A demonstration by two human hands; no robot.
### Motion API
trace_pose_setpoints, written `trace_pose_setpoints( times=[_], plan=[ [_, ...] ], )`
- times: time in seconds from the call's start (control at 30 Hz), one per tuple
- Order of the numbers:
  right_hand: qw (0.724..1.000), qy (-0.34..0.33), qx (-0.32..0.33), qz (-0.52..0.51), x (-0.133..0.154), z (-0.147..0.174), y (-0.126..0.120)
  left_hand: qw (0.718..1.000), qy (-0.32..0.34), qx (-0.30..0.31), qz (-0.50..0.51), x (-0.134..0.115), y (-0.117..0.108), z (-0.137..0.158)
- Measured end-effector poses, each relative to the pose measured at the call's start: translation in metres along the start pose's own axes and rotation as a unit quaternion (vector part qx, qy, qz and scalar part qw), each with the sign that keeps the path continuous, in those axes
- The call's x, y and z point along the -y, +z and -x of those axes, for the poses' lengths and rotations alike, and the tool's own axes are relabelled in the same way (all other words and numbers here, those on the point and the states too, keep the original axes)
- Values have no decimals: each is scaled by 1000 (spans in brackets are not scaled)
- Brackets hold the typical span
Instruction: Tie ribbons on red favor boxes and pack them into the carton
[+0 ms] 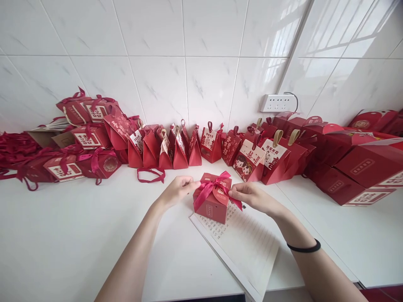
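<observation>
A small red gift box [210, 209] stands on the table, partly over a sheet of handwritten, lined paper [248, 243]. Across its top a magenta ribbon [204, 196] is tied in a bow. My left hand [180, 188] is at the box's left side, thumb and forefinger pinched on the left part of the bow. On the other side, my right hand [252, 195] pinches the ribbon's right part between thumb and fingers. A black band circles my right wrist.
Behind stands a row of red triangular gift boxes [151, 149]. Stacked ribboned boxes [97, 163] are at left, larger red boxes [362, 163] at right. A loose ribbon loop [151, 180] lies behind my left hand. A white power strip [278, 103] is against the tiled wall.
</observation>
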State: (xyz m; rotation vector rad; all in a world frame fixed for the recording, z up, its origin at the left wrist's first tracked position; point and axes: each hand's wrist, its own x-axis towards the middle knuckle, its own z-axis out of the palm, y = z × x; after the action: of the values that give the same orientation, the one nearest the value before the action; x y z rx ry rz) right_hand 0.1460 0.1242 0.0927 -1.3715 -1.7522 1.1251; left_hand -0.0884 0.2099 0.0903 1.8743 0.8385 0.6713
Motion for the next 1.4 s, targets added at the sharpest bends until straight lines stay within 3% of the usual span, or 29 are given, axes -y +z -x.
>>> trace_pose_setpoints(
  times=[0.1,0.37,0.47,0.57,0.67,0.8,0.93,1.1,1.4],
  plan=[
    [999,-25,22,-29,-3,-1,3,998,34,-49,34,1,10,-2],
    [996,1,-38,-79,-9,-3,2,998,-30,31,37,-3,4,4],
    [995,-3,-33,-90,-10,-2,1,997,35,-59,-19,-7,2,6],
    [997,1,-11,-74,-4,1,2,975,134,-151,-91,-10,6,6],
    [998,-8,11,-55,5,3,4,973,167,-104,-124,-12,12,5],
    [998,-17,25,-57,10,4,4,986,149,-19,-76,-11,14,4],
    [997,-43,30,-58,9,7,-1,990,134,3,-53,-10,13,4],
    [988,-90,125,-29,13,12,-8,992,122,17,-34,-8,14,2],
    [968,45,246,-28,3,13,-6,990,134,-6,-42,-7,17,2]
  ],
)
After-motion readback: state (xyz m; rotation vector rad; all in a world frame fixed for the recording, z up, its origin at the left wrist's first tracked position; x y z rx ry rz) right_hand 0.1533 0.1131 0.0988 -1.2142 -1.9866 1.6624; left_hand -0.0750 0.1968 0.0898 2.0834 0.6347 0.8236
